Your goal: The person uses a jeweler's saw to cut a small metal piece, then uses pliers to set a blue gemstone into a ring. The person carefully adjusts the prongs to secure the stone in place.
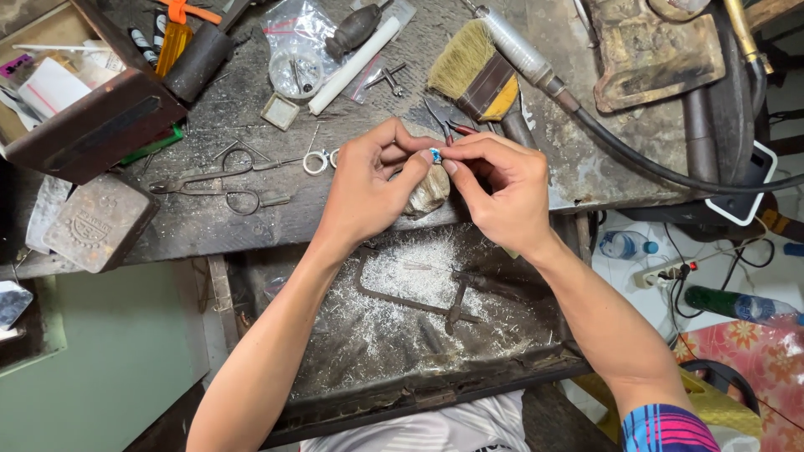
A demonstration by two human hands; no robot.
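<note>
Hands: left hand [366, 191] and right hand [494, 194] are pinching one small blue-stoned piece [435, 155] together, fingertips closed on it.
Brush [471, 71]: lying at 12 o'clock on worktop [251, 213].

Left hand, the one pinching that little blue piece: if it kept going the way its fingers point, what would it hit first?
The left hand points right, so it would probably meet the fingertips of the right hand first, since both already pinch the small blue piece between them. Depth is hard to judge from above.
</note>
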